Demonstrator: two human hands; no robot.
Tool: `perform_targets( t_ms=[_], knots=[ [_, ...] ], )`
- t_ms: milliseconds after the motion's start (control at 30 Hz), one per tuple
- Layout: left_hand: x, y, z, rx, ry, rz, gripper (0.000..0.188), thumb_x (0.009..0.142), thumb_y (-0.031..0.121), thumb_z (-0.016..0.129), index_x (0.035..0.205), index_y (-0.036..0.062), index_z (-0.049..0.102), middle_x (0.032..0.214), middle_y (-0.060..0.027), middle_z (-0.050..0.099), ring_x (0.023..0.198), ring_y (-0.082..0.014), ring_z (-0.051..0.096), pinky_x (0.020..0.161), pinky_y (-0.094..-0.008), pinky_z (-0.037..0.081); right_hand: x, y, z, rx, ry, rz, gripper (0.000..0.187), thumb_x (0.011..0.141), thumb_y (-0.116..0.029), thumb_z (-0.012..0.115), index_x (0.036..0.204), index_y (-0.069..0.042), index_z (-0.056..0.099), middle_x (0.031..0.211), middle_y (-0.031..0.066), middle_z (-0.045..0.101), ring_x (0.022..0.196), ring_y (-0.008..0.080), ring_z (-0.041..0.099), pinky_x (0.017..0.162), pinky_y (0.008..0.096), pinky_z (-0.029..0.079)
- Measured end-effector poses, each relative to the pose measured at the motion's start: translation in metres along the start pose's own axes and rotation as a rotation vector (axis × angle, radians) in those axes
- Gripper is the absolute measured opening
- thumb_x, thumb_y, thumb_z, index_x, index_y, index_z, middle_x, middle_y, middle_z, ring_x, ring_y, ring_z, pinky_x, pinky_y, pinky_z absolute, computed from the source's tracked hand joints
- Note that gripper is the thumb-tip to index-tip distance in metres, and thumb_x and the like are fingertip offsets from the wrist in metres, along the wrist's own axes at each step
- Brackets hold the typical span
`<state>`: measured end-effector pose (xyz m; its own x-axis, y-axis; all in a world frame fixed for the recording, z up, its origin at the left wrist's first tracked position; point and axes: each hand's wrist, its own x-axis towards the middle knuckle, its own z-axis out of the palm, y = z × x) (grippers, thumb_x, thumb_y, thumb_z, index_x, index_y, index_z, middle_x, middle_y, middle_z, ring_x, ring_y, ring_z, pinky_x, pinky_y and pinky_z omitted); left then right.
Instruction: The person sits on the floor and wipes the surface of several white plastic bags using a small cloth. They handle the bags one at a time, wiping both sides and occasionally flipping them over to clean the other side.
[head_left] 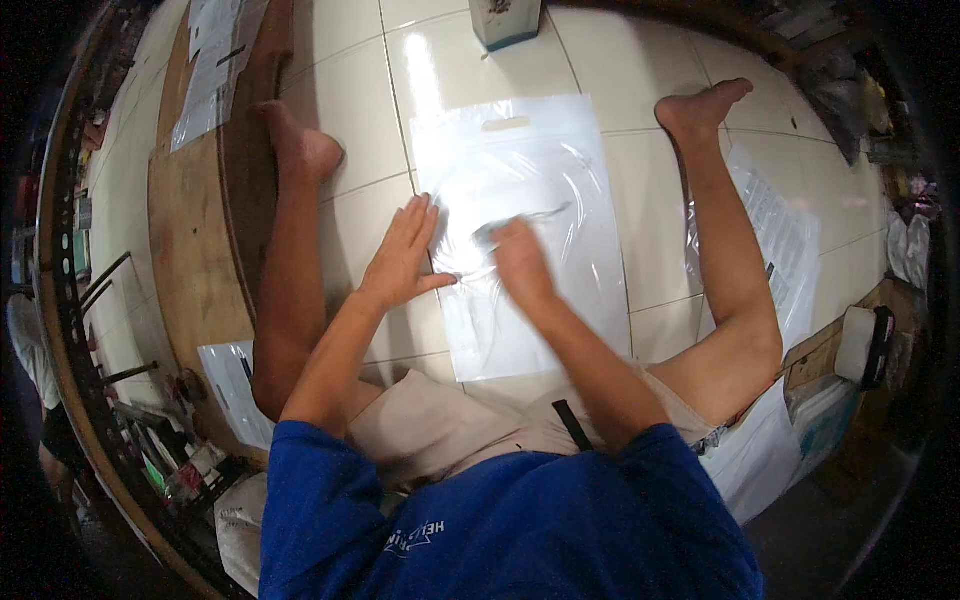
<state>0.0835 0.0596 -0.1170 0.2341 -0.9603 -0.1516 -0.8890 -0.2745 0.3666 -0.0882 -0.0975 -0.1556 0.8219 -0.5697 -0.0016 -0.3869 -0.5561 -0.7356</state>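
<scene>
A white, glossy plastic bag [585, 300] with a cut-out handle at its far end lies flat on the tiled floor between my legs. My left hand [403, 255] is open, its fingers stretched along the bag's left edge and its thumb reaching onto the plastic. Over the middle of the bag, my right hand [523, 265] is closed and smeared by motion. A small greyish thing [484, 236] shows at its fingers; its kind cannot be made out. A thin dark streak [545, 212] runs across the plastic just beyond that hand.
A brown wooden board [190, 240] lies to the left, with plastic-wrapped printed sheets [215, 85] on it. More printed sheets [775, 240] are beside my right leg. A pale container [507, 22] stands beyond the bag. At far left, a person [38, 360] is partly visible behind a rack.
</scene>
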Motion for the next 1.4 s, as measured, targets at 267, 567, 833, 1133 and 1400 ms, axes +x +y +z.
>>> perform_targets(
  t_ms=[267, 567, 833, 1133, 1400],
  knots=[
    [-0.019, 0.019, -0.001, 0.091, -0.16, 0.032, 0.114, 0.069, 0.063, 0.07, 0.149, -0.0024, 0.022, 0.157, -0.0187, 0.021, 0.147, -0.0324, 0.016, 0.12, -0.0483, 0.016, 0.018, 0.051, -0.049, -0.061, 0.183, 0.007, 0.019, 0.081, 0.0, 0.055, 0.096, -0.001, 0.066, 0.096, 0.0216, 0.057, 0.094, 0.0377, 0.057, 0.085, 0.0441, 0.047],
    [-0.026, 0.016, 0.0, 0.097, -0.16, 0.025, 0.117, 0.067, 0.065, 0.069, 0.15, -0.0016, 0.02, 0.158, -0.0185, 0.02, 0.147, -0.0313, 0.015, 0.121, -0.0472, 0.014, -0.039, -0.041, 0.03, -0.099, -0.204, -0.227, 0.023, 0.079, 0.002, 0.057, 0.1, -0.001, 0.064, 0.104, 0.0206, 0.06, 0.101, 0.0382, 0.056, 0.093, 0.0455, 0.045],
    [-0.021, 0.017, -0.003, 0.124, -0.242, 0.015, 0.127, 0.062, 0.069, 0.073, 0.151, -0.0009, 0.016, 0.159, -0.0177, 0.017, 0.148, -0.0304, 0.012, 0.121, -0.0462, 0.012, 0.009, 0.032, -0.078, -0.155, 0.107, 0.135, 0.024, 0.075, 0.002, 0.056, 0.097, 0.002, 0.067, 0.092, 0.0205, 0.056, 0.092, 0.0379, 0.057, 0.083, 0.0454, 0.047],
    [-0.024, 0.014, 0.001, 0.07, -0.167, 0.049, 0.127, 0.059, 0.065, 0.075, 0.15, -0.0024, 0.018, 0.159, -0.017, 0.017, 0.148, -0.0297, 0.013, 0.121, -0.0448, 0.012, 0.008, -0.039, 0.01, -0.061, -0.258, -0.36, 0.013, 0.08, -0.004, 0.055, 0.089, -0.001, 0.064, 0.088, 0.0159, 0.055, 0.09, 0.0338, 0.057, 0.08, 0.0432, 0.047],
    [-0.025, 0.014, -0.002, 0.125, -0.201, 0.032, 0.127, 0.062, 0.066, 0.074, 0.151, -0.0025, 0.015, 0.159, -0.0173, 0.015, 0.149, -0.0292, 0.01, 0.122, -0.0445, 0.011, -0.098, -0.015, -0.025, -0.044, -0.666, -0.472, 0.017, 0.082, -0.008, 0.054, 0.096, -0.003, 0.064, 0.094, 0.0143, 0.055, 0.095, 0.0303, 0.056, 0.082, 0.0392, 0.048]
  ],
)
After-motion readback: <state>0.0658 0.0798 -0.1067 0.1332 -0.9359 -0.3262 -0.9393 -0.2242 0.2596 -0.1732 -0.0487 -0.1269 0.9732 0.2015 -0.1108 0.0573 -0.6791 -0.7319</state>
